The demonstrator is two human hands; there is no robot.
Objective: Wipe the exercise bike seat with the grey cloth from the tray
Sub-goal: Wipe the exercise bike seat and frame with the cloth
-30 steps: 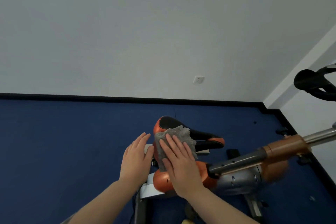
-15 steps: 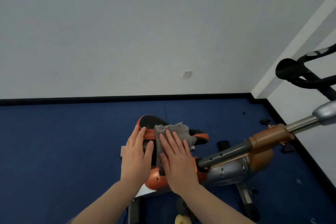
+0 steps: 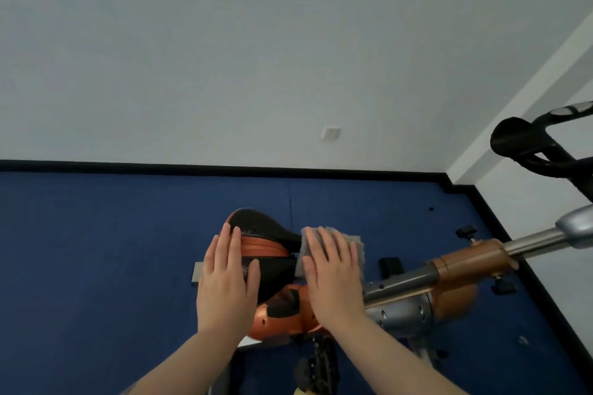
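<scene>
The black and orange bike seat [image 3: 260, 234] sits low in the middle of the view. My left hand [image 3: 226, 282] lies flat on the seat's left side, fingers together and pointing away from me. My right hand [image 3: 333, 272] presses the grey cloth [image 3: 357, 250] flat against the seat's right side, over its narrow end. Only the cloth's far and right edges show past my fingers. The tray is not in view.
The bike's orange and grey frame [image 3: 449, 272] and chrome post [image 3: 532, 242] run off to the right. Black handlebars [image 3: 526, 144] are at the right edge. Blue floor [image 3: 96, 266] surrounds the bike, with a white wall and a socket [image 3: 331, 132] behind.
My right hand has slid the cloth rightward along the seat toward its narrow end. My left hand moved onto the seat's left side. The view shifted slightly.
</scene>
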